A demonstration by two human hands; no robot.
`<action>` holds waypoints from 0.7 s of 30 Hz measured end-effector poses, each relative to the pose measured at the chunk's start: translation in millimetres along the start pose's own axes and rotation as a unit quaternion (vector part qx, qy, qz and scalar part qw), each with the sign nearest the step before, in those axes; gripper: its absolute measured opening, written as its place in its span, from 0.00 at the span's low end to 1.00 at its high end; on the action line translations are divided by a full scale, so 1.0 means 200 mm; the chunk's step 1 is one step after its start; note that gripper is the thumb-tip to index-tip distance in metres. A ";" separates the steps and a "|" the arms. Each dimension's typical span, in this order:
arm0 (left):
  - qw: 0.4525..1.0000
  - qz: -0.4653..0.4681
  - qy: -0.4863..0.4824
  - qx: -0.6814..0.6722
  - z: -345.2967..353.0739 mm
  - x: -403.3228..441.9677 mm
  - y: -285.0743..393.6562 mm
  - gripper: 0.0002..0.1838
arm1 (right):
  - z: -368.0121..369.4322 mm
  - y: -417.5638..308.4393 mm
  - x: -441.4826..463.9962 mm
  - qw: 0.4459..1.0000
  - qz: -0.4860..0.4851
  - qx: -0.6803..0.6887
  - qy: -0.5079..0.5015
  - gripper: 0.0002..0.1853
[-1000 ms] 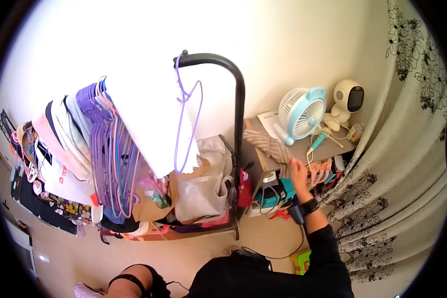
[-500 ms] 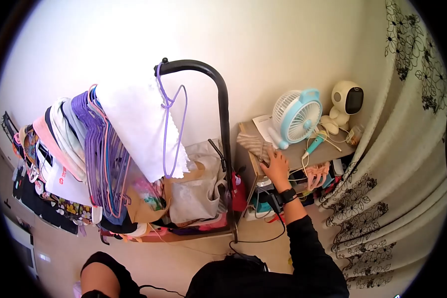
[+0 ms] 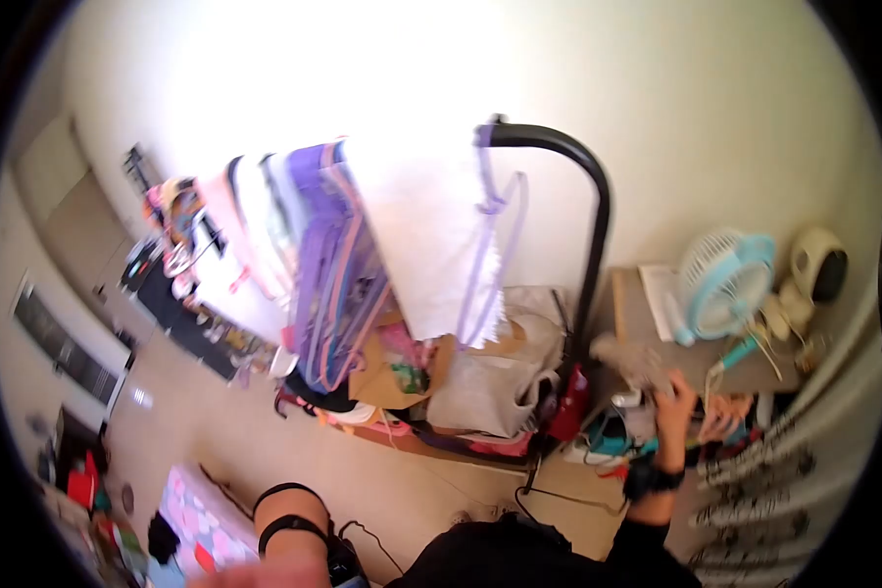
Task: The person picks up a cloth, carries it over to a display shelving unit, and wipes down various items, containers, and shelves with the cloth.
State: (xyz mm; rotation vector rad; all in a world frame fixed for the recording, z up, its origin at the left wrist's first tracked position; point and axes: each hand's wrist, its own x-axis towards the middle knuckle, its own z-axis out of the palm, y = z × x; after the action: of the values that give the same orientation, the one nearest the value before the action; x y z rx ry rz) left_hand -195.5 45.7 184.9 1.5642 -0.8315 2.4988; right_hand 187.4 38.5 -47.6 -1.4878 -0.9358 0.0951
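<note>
My right hand [image 3: 674, 397], wearing a black wristband, is at the front left edge of the small shelf unit [image 3: 647, 304]. Its fingers are closed on a beige striped cloth [image 3: 629, 361], which hangs to their left, smeared by motion. Whether the cloth is a garment I cannot tell. My left hand [image 3: 274, 573] is a blur at the bottom edge, partly cut off, with its fingers hidden.
A blue-and-white fan [image 3: 725, 284] and a white robot-like device [image 3: 811, 269] stand on the shelf unit. Left of it is a black clothes rack [image 3: 598, 216] with purple hangers [image 3: 328, 265] and a white cloth [image 3: 421, 235]. A patterned curtain [image 3: 794, 490] hangs at right.
My view has swung left. The striped cloth, lying under my right hand on the shelf top before, is now gripped and pulled toward the front edge. My left hand has entered at the bottom.
</note>
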 end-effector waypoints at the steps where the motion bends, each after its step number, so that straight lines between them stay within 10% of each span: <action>1: 0.948 -0.190 0.146 -0.210 0.03 -0.01 -0.02 0.08 | -0.04 -0.03 -0.06 1.000 0.011 -0.005 -0.016 0.08; 3: 0.876 -0.471 -0.061 -0.084 -0.07 0.06 -0.02 0.11 | -0.01 -0.26 -0.18 0.938 0.204 0.276 -0.047 0.10; 5: 0.904 -0.414 -0.027 -0.106 -0.04 0.00 -0.03 0.17 | 0.02 -0.16 -0.20 0.935 0.077 0.293 -0.182 0.18; 11: 0.852 -0.489 -0.124 -0.141 0.01 0.23 0.04 0.13 | 0.43 -0.15 -0.32 0.791 0.199 0.297 -0.496 0.15; 21: 0.846 -0.485 -0.118 -0.186 -0.29 0.36 0.31 0.11 | 0.89 -0.42 -0.59 0.754 0.212 0.281 -0.555 0.14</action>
State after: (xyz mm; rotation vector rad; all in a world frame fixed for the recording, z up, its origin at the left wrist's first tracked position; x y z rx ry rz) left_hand -297.6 5.0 202.0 1.5842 -0.3347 1.3592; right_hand -33.9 97.8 -62.4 -0.9384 -1.2810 1.6064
